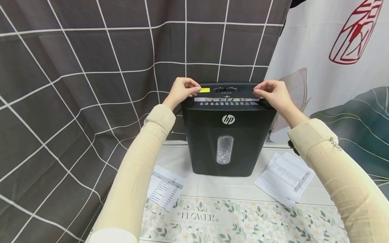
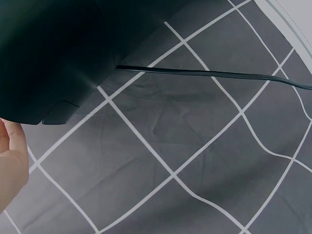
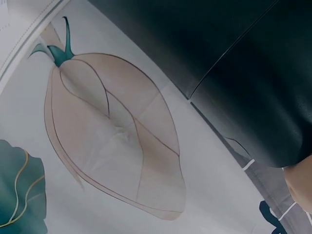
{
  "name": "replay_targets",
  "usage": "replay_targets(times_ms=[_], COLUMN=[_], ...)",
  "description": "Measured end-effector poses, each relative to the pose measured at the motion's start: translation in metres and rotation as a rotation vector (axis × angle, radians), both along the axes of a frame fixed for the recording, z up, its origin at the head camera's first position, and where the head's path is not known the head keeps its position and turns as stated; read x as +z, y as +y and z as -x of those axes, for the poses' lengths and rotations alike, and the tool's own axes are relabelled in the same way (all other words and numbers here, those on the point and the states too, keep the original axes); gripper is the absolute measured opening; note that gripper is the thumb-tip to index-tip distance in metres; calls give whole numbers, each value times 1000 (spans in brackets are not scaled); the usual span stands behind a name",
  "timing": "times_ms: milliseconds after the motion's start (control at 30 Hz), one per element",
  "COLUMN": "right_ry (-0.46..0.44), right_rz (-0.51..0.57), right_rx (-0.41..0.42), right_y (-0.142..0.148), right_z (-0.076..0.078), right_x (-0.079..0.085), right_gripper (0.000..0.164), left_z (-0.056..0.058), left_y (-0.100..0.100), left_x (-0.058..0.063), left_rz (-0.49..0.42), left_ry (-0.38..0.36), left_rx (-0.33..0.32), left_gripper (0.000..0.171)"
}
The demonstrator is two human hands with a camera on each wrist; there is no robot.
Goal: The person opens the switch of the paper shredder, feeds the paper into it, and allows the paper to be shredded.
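A black HP paper shredder [image 1: 226, 135] stands upright against a dark grid-patterned curtain. In its top slot lies a thin strip of printed paper [image 1: 226, 99], low and nearly level with the lid. My left hand [image 1: 183, 89] is at the slot's left end beside a yellow label [image 1: 205, 90]. Over the right end is my right hand [image 1: 271, 91]. Both hands have fingers curled toward the thumbs, just above the paper's ends, and no sheet spans between them. Part of the left hand [image 2: 12, 153] shows below the shredder's side in the left wrist view; the right wrist view catches only a sliver.
Printed sheets [image 1: 167, 187] lie on the table at left, and more printed papers [image 1: 284, 177] overlap at right. A floral mat [image 1: 225, 221] covers the front. A black cord [image 2: 209, 74] runs from the shredder. Paper scraps show in its window [image 1: 225, 150].
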State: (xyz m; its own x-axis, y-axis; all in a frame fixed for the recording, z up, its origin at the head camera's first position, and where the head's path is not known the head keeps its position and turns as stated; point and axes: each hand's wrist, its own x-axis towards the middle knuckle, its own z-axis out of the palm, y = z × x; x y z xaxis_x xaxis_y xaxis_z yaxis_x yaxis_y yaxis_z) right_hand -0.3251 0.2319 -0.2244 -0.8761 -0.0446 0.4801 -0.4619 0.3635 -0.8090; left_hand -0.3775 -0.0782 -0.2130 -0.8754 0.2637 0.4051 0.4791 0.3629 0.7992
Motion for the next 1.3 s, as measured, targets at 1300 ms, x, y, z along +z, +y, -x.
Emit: replay_targets(times_ms=[1300], right_ry=[74], right_rz=[133], right_rx=[232], right_y=[-23], right_z=[-24], right_x=[-2], right_gripper=[16], left_z=[-38], left_y=[-39], left_x=[-17], left_rz=[-143], left_ry=[47], left_rx=[-17], left_gripper=[22])
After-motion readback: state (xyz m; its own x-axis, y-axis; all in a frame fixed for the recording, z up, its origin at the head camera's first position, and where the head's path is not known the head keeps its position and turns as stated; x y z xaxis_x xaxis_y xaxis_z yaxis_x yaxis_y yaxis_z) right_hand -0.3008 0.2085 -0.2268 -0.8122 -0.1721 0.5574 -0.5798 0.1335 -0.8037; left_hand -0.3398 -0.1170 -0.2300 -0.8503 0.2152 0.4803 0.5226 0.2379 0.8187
